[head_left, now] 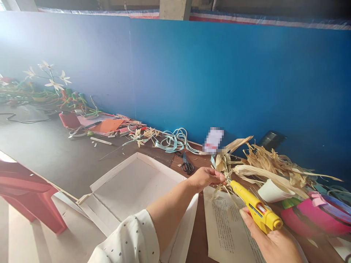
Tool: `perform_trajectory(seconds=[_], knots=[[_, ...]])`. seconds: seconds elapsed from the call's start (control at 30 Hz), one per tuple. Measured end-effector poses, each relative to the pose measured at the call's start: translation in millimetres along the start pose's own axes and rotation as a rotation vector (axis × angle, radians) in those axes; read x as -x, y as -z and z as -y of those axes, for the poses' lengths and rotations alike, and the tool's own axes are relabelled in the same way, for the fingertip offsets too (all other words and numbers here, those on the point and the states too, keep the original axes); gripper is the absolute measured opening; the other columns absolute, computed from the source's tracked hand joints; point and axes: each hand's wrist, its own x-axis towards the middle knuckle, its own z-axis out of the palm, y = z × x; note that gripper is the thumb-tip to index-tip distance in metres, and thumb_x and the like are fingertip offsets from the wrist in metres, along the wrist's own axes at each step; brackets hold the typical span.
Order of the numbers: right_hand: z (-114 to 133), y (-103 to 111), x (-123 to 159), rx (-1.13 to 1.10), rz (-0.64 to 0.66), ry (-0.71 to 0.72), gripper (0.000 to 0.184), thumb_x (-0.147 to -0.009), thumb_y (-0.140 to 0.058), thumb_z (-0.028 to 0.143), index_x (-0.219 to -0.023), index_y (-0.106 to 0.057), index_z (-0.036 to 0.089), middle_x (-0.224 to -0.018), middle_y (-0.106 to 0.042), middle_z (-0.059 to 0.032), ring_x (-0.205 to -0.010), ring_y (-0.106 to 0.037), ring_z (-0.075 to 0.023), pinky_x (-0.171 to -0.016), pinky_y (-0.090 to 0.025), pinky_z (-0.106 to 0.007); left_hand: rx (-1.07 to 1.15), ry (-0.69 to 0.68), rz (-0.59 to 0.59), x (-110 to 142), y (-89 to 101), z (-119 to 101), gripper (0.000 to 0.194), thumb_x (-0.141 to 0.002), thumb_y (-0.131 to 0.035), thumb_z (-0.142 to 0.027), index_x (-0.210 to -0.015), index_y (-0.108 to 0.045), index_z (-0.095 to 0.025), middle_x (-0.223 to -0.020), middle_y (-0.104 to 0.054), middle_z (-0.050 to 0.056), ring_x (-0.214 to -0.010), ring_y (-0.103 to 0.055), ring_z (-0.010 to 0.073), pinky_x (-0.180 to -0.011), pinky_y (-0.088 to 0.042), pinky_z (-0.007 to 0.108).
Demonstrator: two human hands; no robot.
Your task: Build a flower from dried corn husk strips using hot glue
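My right hand (270,239) is wrapped around a yellow glue gun (253,206), which points up and to the left. Its nozzle is close to the fingertips of my left hand (207,178). Those fingers are pinched on a small strip of dried corn husk (229,176); part of it is hidden by the fingers. Under both hands lies a printed sheet of paper (223,226). Dried corn husks (270,160) are heaped just beyond the glue gun, with a white cup (274,191) tipped beside them.
An open white cardboard box lid (128,175) lies on the left. Black scissors (188,166) and a coiled pale blue cord (171,141) rest behind it. A pink container (315,217) stands at right. A blue panel (219,80) bounds the table's back; a red stool (30,193) is at left.
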Motion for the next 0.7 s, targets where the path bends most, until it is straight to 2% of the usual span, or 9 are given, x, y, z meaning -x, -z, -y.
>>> perform_trajectory(seconds=[0.43,0.6,0.7], knots=[[20.2,5.5,-3.3,0.035,-0.015,0.040,0.025,-0.069,-0.056,0.052,-0.066,-0.067,0.029,-0.066,-0.069,-0.0042,-0.061,-0.066,-0.0207,-0.048,-0.051,-0.023,0.014,0.022,-0.012,1.8,-1.0,-3.0,0.047,-0.043,-0.084,-0.042,-0.071,-0.065,-0.010,-0.073,-0.064,0.005,-0.071,-0.059,0.0135,-0.077,-0.044,0.029],[18.1,10.8,-7.7,0.073,0.049,0.109,0.029,-0.069,-0.058,0.052,-0.068,-0.068,0.025,-0.067,-0.070,-0.0060,-0.062,-0.066,-0.0197,-0.049,-0.051,-0.019,0.012,0.014,0.004,0.4,0.9,-1.7,0.048,-0.043,-0.084,-0.042,-0.073,-0.065,-0.009,-0.074,-0.065,0.005,-0.072,-0.060,0.0136,-0.079,-0.044,0.030],[15.6,7.4,-3.9,0.095,-0.025,0.119,0.028,-0.070,-0.058,0.051,-0.068,-0.068,0.025,-0.067,-0.070,-0.0052,-0.062,-0.066,-0.0185,-0.050,-0.050,-0.018,0.016,0.012,0.006,0.3,1.1,-1.6,0.048,-0.043,-0.084,-0.041,-0.073,-0.065,-0.009,-0.073,-0.065,0.005,-0.072,-0.060,0.0137,-0.080,-0.044,0.030]])
